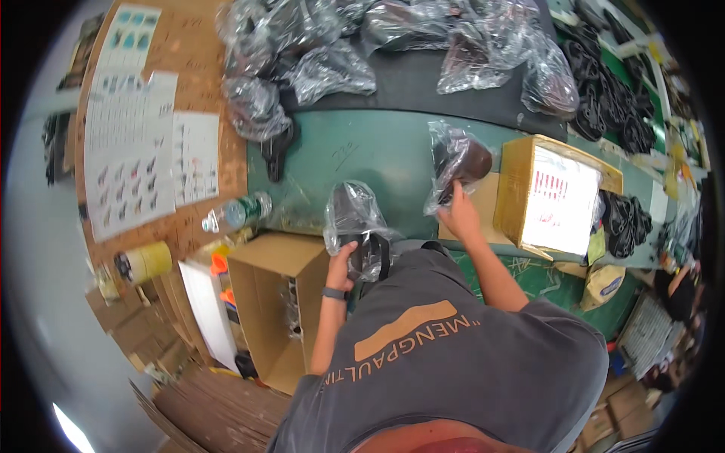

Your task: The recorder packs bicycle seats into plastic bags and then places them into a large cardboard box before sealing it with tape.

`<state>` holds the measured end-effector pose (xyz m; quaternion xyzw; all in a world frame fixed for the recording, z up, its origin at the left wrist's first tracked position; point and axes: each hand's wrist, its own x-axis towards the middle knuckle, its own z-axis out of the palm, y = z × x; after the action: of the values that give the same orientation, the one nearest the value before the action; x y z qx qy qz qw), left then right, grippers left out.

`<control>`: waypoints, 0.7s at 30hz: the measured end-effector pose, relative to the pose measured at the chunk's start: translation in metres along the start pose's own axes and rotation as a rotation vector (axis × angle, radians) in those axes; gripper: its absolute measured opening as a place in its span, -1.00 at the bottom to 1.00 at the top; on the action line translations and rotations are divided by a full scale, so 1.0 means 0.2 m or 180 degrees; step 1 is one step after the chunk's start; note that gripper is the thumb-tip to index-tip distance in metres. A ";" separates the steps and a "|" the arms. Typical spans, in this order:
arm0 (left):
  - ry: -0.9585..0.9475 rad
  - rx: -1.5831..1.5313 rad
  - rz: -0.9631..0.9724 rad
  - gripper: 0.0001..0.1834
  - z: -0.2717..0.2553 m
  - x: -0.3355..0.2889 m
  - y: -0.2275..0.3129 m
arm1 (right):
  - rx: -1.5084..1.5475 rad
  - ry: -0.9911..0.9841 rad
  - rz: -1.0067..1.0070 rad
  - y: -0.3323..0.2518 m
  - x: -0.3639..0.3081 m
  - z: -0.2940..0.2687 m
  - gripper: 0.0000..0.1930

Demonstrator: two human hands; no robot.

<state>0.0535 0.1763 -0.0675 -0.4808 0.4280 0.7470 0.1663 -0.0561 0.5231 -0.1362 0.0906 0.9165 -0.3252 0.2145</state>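
Note:
My left hand grips a dark shoe in a clear plastic bag at the near edge of the green table. My right hand reaches forward and holds a second bagged dark shoe above the table, beside a yellow cardboard box with a white label sheet on top. A dark band sits on my left wrist.
Several bagged dark shoes are heaped at the back of the table, with unbagged black ones at the right. An open cardboard carton stands on the floor at my left. A plastic bottle and a tape roll lie nearby.

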 end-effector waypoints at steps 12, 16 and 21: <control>-0.1257 -0.1498 0.0575 -0.50 -0.74 -0.79 -0.04 | -0.0855 0.0217 0.0039 -0.46 0.37 0.57 0.49; -0.1540 -0.1783 0.1208 -0.49 -1.27 -0.79 -0.19 | 0.1905 -0.1765 0.0258 -0.68 0.50 0.36 -0.27; -0.0570 -0.1359 0.1583 -0.14 -1.94 -0.99 -0.12 | 0.1403 -0.2373 -0.0648 -1.42 -0.43 0.45 -0.09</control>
<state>0.3880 -0.0874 0.0245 -0.3181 0.3498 0.8767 -0.0885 -0.0355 0.2440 -0.0019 -0.0800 0.6895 -0.5427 0.4728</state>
